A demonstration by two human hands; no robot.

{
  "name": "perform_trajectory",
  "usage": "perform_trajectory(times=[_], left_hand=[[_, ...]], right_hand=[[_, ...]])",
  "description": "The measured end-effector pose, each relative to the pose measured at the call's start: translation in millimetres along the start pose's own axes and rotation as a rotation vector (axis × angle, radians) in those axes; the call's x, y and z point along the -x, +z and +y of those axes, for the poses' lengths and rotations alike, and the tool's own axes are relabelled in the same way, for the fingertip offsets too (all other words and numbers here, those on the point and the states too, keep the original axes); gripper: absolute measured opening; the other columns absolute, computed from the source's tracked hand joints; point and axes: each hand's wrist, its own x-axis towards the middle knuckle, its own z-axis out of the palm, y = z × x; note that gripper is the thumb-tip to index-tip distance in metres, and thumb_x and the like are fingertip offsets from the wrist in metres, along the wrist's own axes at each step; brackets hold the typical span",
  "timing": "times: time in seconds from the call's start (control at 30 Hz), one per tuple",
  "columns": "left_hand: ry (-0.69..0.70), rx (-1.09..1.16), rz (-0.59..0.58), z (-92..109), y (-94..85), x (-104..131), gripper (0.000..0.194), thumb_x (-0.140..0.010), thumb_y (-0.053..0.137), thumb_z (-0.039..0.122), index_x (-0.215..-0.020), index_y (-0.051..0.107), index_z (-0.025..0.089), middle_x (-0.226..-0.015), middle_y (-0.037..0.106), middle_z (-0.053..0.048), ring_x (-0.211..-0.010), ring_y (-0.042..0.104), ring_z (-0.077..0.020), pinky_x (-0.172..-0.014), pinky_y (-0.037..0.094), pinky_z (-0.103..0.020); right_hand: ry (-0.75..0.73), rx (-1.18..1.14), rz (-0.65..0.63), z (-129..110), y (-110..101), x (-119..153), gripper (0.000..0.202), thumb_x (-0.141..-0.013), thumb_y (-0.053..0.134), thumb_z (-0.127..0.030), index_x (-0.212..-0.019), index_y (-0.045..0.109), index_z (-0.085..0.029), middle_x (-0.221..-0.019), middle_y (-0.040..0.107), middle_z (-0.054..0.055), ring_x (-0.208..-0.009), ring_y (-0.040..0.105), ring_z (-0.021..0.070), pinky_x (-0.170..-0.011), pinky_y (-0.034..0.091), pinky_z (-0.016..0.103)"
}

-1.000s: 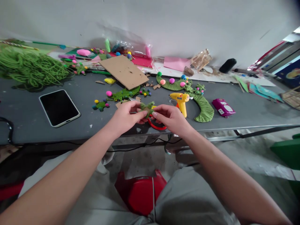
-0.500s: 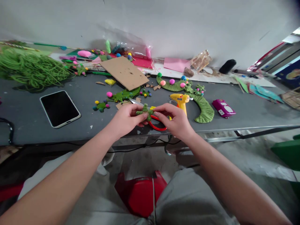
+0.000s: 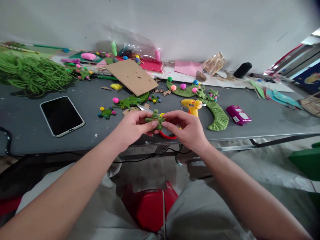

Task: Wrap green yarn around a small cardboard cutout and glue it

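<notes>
Between my hands is a small star wrapped in green yarn, held above the table's front edge. My left hand pinches it from the left with thumb and fingers. From the other side my right hand grips its right points with thumb and fingertips. Scissors with red handles lie on the table just under the hands, partly hidden by them. Right behind my right hand stands a yellow glue gun. A crescent wrapped in green yarn lies to its right.
A phone lies at the left, below a heap of green yarn. Cardboard rests at the back, near decorated green pieces with pompoms. A purple packet sits on the right. Below the table is a red stool.
My right thumb and fingers have shifted slightly on the star's right side. The star stays in both hands, and the view has moved a little.
</notes>
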Motion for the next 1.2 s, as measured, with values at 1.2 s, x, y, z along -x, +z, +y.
perform_trajectory(times=[1.2], left_hand=[[-0.025, -0.084, 0.013, 10, 2.4, 4, 0.027, -0.073, 0.088, 0.032, -0.091, 0.077, 0.016, -0.077, 0.07, -0.002, -0.064, 0.065, -0.0135, -0.054, 0.048, -0.023]], right_hand=[[-0.145, 0.234, -0.081, 0, -12, -1, 0.012, -0.093, 0.071, -0.031, -0.096, 0.074, -0.02, -0.093, 0.074, 0.003, -0.081, 0.067, 0.0153, -0.075, 0.057, 0.029]])
